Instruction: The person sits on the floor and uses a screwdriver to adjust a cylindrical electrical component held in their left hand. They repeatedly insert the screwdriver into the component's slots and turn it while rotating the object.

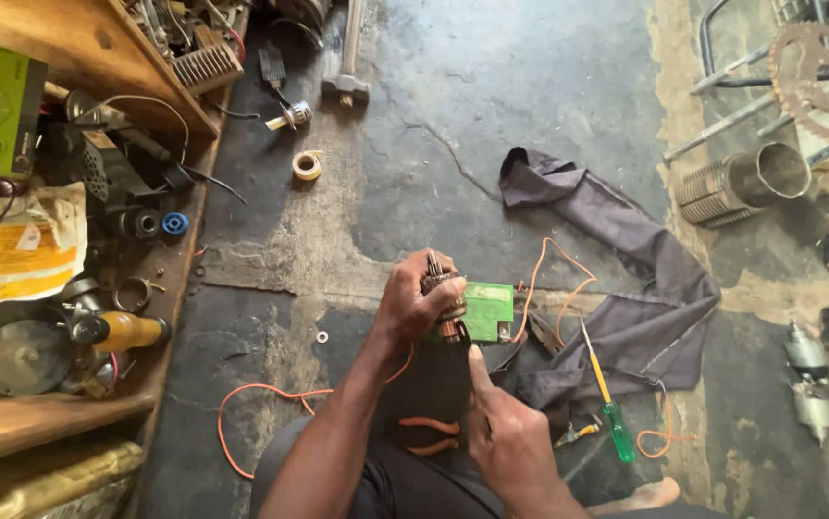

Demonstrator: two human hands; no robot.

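My left hand grips a small motor armature, a metal shaft with a geared tip and copper windings, held upright over my lap. My right hand is below it, its forefinger stretched up and touching the lower end of the armature. Just behind the armature a small green battery lies on the floor with orange wire looped off it. Orange-handled pliers rest on my dark trousers.
A green-handled screwdriver lies on a dark cloth to the right. A cluttered wooden shelf of parts runs along the left. A tape roll, a washer, an engine cylinder and a sprocket lie around on the concrete.
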